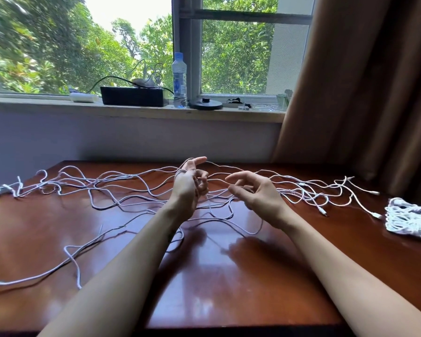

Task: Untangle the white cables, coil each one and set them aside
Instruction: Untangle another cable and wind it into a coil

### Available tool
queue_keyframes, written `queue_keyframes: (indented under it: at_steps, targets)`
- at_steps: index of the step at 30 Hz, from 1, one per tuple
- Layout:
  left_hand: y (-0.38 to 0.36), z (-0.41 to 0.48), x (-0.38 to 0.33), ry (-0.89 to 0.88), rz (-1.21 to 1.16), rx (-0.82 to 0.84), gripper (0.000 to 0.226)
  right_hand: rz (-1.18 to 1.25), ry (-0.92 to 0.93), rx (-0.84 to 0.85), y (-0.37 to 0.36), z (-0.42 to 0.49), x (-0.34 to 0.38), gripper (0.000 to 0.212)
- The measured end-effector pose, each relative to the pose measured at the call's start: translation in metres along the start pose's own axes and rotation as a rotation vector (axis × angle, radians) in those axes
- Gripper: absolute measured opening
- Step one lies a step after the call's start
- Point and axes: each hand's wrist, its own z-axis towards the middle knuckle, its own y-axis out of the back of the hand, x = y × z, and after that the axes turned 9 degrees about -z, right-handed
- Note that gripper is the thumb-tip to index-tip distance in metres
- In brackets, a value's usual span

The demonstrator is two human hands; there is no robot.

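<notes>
Several white cables (112, 190) sprawl in a loose tangle over the far half of a red-brown wooden table (216, 276). My left hand (190, 183) is raised over the middle of the tangle, with a cable looped round its fingers and the lower fingers curled on a strand. My right hand (255, 190) hovers just to its right, fingers curved, thumb and forefinger close to a strand that runs between the hands; whether they pinch it is unclear. A bundle of coiled white cables (410, 218) lies at the table's right edge.
The window sill (131, 110) behind the table carries a black box (134, 96), a water bottle (179, 80), a black round base (206, 103) and small items. A brown curtain (365, 93) hangs at the right. Loose cable ends trail toward the table's left front edge.
</notes>
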Motion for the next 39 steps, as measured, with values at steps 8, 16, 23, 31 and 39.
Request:
queue_keyframes:
  at_steps: [8,16,23,31,39]
  targets:
    - [-0.003,-0.009,0.01,-0.115,0.336,0.138,0.034,0.319,-0.099,0.002,0.006,0.003,-0.005,0.021]
    - [0.002,-0.008,0.015,-0.055,0.527,0.125,0.038,0.138,-0.074,-0.142,0.008,0.001,0.001,0.02]
    - [0.004,-0.011,0.013,0.021,0.555,0.207,0.03,-0.179,-0.002,-0.279,0.013,0.008,-0.013,0.019]
    - [0.01,-0.011,0.022,-0.078,0.927,0.325,0.023,-0.534,0.02,-0.446,0.016,0.007,-0.017,0.028]
    - [0.013,-0.009,0.018,-0.021,0.873,0.237,0.053,-0.331,0.076,-0.278,0.016,0.005,-0.014,0.008]
